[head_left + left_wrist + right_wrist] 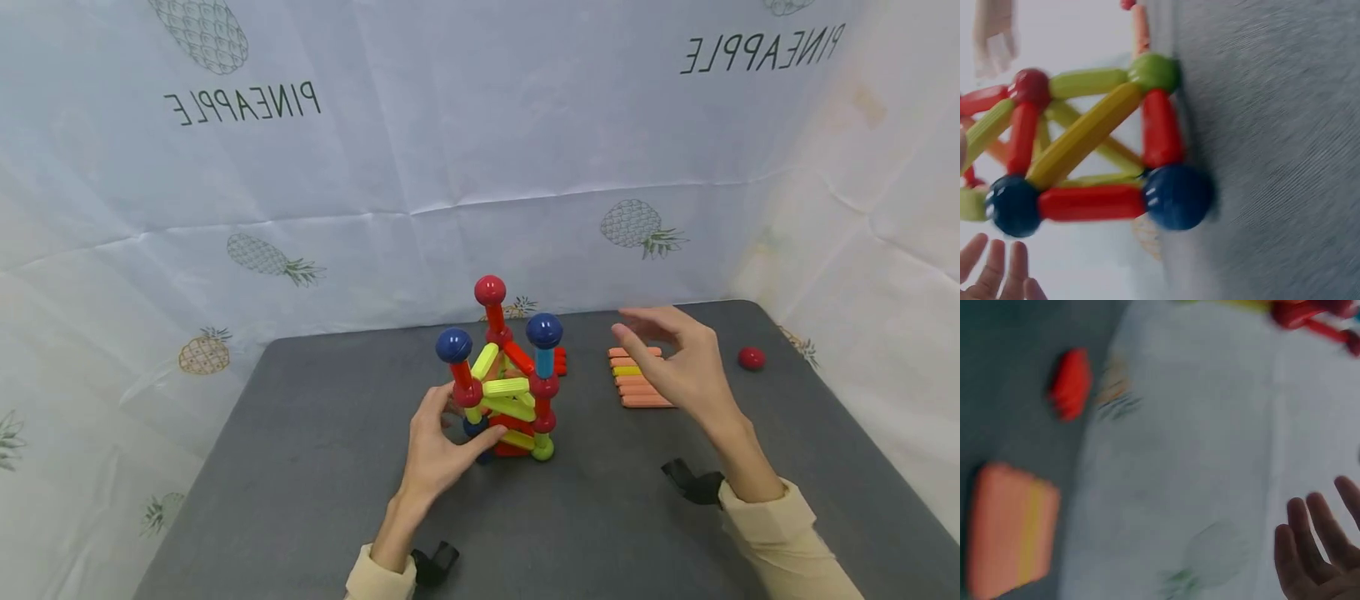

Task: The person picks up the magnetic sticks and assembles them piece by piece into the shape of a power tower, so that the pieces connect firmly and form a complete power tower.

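A tower of magnetic sticks and balls [507, 387] stands on the dark table, with red, yellow-green and orange sticks joined by red, blue and green balls. Three upright sticks at its top carry a red ball [491, 290] and two blue balls. My left hand [442, 446] is at the tower's left side, thumb across the front and fingers partly hidden behind it. In the left wrist view, its spread fingers show a gap to the blue ball [1013, 205]. My right hand [686, 367] is raised to the right of the tower, fingers loosely bent and holding nothing.
A row of orange sticks [645, 402] with a yellow one among them lies under the right hand. Red sticks [560, 362] lie behind the tower, and a loose red ball [752, 358] is near the right edge. A white pineapple-print cloth [450, 150] hangs behind the table.
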Demonstrator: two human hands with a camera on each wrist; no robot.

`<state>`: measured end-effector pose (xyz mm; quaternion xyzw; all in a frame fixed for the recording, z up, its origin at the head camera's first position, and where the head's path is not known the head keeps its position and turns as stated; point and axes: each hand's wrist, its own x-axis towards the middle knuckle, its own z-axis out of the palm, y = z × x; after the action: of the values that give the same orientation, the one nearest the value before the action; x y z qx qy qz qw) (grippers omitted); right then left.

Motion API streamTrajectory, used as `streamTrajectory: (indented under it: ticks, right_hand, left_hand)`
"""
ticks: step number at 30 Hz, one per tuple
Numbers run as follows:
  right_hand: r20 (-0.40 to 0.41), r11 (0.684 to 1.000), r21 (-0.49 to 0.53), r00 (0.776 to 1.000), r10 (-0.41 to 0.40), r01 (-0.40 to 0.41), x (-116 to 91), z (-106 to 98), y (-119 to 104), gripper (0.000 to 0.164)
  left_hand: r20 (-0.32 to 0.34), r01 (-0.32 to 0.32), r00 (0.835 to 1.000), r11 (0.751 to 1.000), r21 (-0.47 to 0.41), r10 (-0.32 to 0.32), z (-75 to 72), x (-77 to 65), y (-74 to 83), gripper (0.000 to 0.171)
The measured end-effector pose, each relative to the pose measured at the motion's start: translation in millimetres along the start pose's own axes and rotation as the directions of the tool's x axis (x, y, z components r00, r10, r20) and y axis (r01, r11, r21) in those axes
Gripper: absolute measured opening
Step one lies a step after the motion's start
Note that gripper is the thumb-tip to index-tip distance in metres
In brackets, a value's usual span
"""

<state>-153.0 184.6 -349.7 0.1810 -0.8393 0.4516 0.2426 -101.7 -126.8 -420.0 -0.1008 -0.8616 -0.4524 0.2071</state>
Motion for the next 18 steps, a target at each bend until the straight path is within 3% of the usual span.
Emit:
streamTrajectory:
  ticks: [2,4,9,12,18]
  right_hand:
    - [0.085,0.992,-0.116,0.995,0.051,-0.041,-6,-1,25,0.027]
    - [0.2,0.973,-0.219,0.973,0.119,-0.074,-13,0,47,0.026]
    - [0.411,0.923,-0.365,0.869,0.275,-0.12,-26,4,83,0.023]
    - [0.466,0.908,-0.406,0.832,0.301,-0.102,-31,6,92,0.022]
    - [0.502,0.9,-0.421,0.797,0.336,-0.114,-37,8,98,0.02]
  left_hand:
    - [-0.032,-0.024,0.999,0.999,-0.026,0.023,-7.0,2.0,2.5,0.062]
    - [-0.077,-0.064,0.995,0.996,-0.065,0.059,-14.1,4.3,5.3,0.058]
    - [-0.178,-0.198,0.969,0.966,-0.164,0.169,-29.8,12.1,17.6,0.042]
    - [-0.189,-0.231,0.962,0.957,-0.178,0.197,-35.3,16.4,25.9,0.038]
    - [-0.178,-0.234,0.962,0.964,-0.128,0.21,-36.9,21.2,34.2,0.031]
